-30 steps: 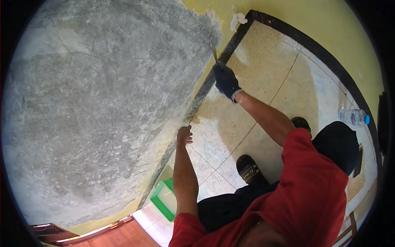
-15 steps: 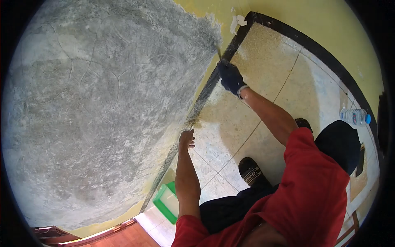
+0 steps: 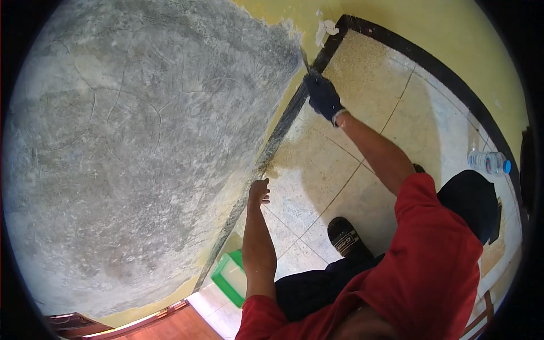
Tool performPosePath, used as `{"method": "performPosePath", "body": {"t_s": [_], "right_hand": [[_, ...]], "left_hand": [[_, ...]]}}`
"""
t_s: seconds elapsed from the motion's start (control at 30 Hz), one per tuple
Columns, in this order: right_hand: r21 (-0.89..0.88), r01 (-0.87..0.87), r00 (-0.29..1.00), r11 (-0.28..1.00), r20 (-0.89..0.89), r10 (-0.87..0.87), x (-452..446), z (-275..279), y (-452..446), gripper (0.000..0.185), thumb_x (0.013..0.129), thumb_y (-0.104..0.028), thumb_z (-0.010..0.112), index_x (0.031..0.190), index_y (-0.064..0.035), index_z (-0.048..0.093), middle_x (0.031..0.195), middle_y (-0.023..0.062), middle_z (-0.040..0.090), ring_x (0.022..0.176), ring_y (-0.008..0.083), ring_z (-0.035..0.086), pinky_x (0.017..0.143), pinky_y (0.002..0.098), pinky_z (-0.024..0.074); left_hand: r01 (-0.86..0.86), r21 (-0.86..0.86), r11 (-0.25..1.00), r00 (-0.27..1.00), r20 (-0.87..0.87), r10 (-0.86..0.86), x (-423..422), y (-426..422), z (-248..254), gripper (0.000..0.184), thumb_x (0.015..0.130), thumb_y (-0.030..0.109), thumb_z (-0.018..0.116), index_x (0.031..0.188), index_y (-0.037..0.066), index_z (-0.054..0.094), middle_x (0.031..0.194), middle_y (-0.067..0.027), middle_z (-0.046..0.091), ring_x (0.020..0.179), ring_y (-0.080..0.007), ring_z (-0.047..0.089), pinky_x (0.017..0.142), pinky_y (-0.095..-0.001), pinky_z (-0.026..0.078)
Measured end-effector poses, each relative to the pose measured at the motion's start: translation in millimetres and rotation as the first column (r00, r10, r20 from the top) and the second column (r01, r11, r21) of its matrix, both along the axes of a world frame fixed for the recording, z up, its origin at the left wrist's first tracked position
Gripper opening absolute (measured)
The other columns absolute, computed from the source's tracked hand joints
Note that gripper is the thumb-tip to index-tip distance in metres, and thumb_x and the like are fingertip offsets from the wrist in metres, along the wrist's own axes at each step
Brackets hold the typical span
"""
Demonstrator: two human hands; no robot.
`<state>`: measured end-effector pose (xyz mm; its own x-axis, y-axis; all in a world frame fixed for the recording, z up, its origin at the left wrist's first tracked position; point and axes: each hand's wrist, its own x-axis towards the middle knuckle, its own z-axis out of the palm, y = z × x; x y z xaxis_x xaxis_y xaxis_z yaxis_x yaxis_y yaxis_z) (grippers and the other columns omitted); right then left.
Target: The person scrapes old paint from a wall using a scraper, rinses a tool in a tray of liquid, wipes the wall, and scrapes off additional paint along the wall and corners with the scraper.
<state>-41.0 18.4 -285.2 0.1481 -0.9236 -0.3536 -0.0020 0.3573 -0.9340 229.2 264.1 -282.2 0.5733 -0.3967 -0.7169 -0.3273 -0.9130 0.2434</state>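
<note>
My right hand (image 3: pixel 323 97), in a dark glove with a pale cuff, is closed around a thin scraper (image 3: pixel 305 60). The narrow blade points up to the edge of the bare grey wall patch (image 3: pixel 158 141), beside yellow paint. Lower down, my bare left hand (image 3: pixel 259 192) is by the foot of the wall, near the dark skirting strip (image 3: pixel 286 126). Its fingers are curled, and what they hold, if anything, is hidden. Fine cracks run across the grey patch.
A green-rimmed tray (image 3: pixel 229 279) stands on the floor near my left forearm. To the right, a clear plastic bottle (image 3: pixel 489 162) with a blue cap lies by the far skirting. A black sandal (image 3: pixel 347 238) is on the tiled floor (image 3: pixel 334 181). White scraps (image 3: pixel 327 29) sit near the corner.
Since half a second ago, my right hand has moved slightly up and right with the scraper. My left hand has barely moved. The view has shifted a little.
</note>
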Motion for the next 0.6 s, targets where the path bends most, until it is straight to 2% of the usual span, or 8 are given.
{"method": "performPosePath", "body": {"t_s": [0.07, 0.1, 0.2, 0.23, 0.33, 0.4, 0.47, 0.6], "right_hand": [[-0.735, 0.341, 0.918, 0.587, 0.124, -0.377, 18, -9, 13, 0.031, 0.091, -0.032, 0.050, 0.104, -0.0057, 0.061, 0.092, 0.0233, 0.062, 0.091, 0.0366, 0.060, 0.076, 0.0390, 0.0474], [-0.571, 0.239, 0.966, 0.785, 0.060, -0.251, 18, -5, 23, 0.032, 0.092, -0.032, 0.049, 0.101, -0.0035, 0.060, 0.092, 0.0217, 0.062, 0.090, 0.0362, 0.060, 0.077, 0.0392, 0.0473], [-0.672, 0.186, 0.972, 0.717, 0.020, -0.234, 3, -32, -39, 0.035, 0.092, -0.031, 0.048, 0.110, -0.0027, 0.059, 0.101, 0.0202, 0.063, 0.098, 0.0344, 0.059, 0.084, 0.0364, 0.0466], [-0.234, 0.066, 0.997, 0.970, -0.030, -0.075, -15, -7, -47, 0.036, 0.092, -0.031, 0.048, 0.113, -0.0024, 0.058, 0.105, 0.0205, 0.063, 0.104, 0.0328, 0.058, 0.087, 0.0347, 0.0446], [-0.466, 0.119, 0.978, 0.877, -0.098, -0.184, -10, 5, -13, 0.035, 0.092, -0.030, 0.049, 0.112, -0.0027, 0.058, 0.104, 0.0214, 0.062, 0.105, 0.0330, 0.057, 0.088, 0.0355, 0.0440], [-0.221, 0.083, 0.996, 0.972, 0.055, -0.072, -4, 23, 10, 0.037, 0.091, -0.030, 0.051, 0.117, -0.0036, 0.057, 0.109, 0.0221, 0.060, 0.109, 0.0338, 0.055, 0.090, 0.0383, 0.0431], [-0.414, 0.136, 0.990, 0.900, 0.029, -0.136, -14, 20, -14, 0.040, 0.092, -0.032, 0.051, 0.121, -0.0042, 0.054, 0.113, 0.0219, 0.059, 0.109, 0.0340, 0.055, 0.089, 0.0376, 0.0437], [-0.325, 0.143, 0.989, 0.935, 0.091, -0.119, -10, 24, 9, 0.042, 0.093, -0.033, 0.048, 0.124, -0.0052, 0.052, 0.115, 0.0225, 0.057, 0.107, 0.0369, 0.054, 0.087, 0.0378, 0.0448]], "left_hand": [[-0.025, 0.000, 1.000, 1.000, 0.012, 0.025, 7, -1, -1, 0.048, 0.088, 0.043, 0.050, 0.114, 0.004, 0.052, 0.086, -0.0102, 0.059, 0.065, -0.0229, 0.056, 0.057, -0.0427, 0.054], [-0.046, 0.009, 0.999, 0.999, 0.030, 0.045, 12, -4, -3, 0.048, 0.088, 0.043, 0.049, 0.114, 0.003, 0.052, 0.086, -0.0103, 0.059, 0.064, -0.0225, 0.055, 0.057, -0.0424, 0.054], [-0.099, -0.062, 0.993, 0.995, 0.020, 0.100, 4, 2, -1, 0.046, 0.088, 0.042, 0.050, 0.113, 0.003, 0.053, 0.085, -0.0105, 0.059, 0.063, -0.0215, 0.055, 0.057, -0.0423, 0.054], [-0.068, -0.017, 0.998, 0.998, 0.012, 0.068, 0, 3, 1, 0.046, 0.088, 0.042, 0.050, 0.112, 0.002, 0.053, 0.085, -0.0113, 0.059, 0.062, -0.0214, 0.055, 0.056, -0.0423, 0.054], [-0.062, 0.077, 0.995, 0.998, 0.014, 0.061, 17, 7, -11, 0.046, 0.088, 0.042, 0.049, 0.111, 0.003, 0.053, 0.085, -0.0117, 0.059, 0.062, -0.0223, 0.055, 0.057, -0.0434, 0.054], [-0.080, 0.054, 0.995, 0.997, 0.015, 0.079, 13, -5, -9, 0.048, 0.088, 0.044, 0.048, 0.111, 0.003, 0.052, 0.085, -0.0120, 0.058, 0.063, -0.0233, 0.055, 0.056, -0.0438, 0.054], [-0.118, -0.042, 0.992, 0.993, 0.010, 0.118, 8, -4, -9, 0.049, 0.088, 0.045, 0.049, 0.112, 0.003, 0.052, 0.086, -0.0124, 0.059, 0.062, -0.0241, 0.056, 0.055, -0.0433, 0.054], [-0.035, 0.063, 0.997, 0.999, 0.019, 0.033, 6, -4, -9, 0.050, 0.087, 0.046, 0.049, 0.113, 0.003, 0.052, 0.091, -0.0133, 0.060, 0.065, -0.0251, 0.057, 0.056, -0.0429, 0.055]]}}
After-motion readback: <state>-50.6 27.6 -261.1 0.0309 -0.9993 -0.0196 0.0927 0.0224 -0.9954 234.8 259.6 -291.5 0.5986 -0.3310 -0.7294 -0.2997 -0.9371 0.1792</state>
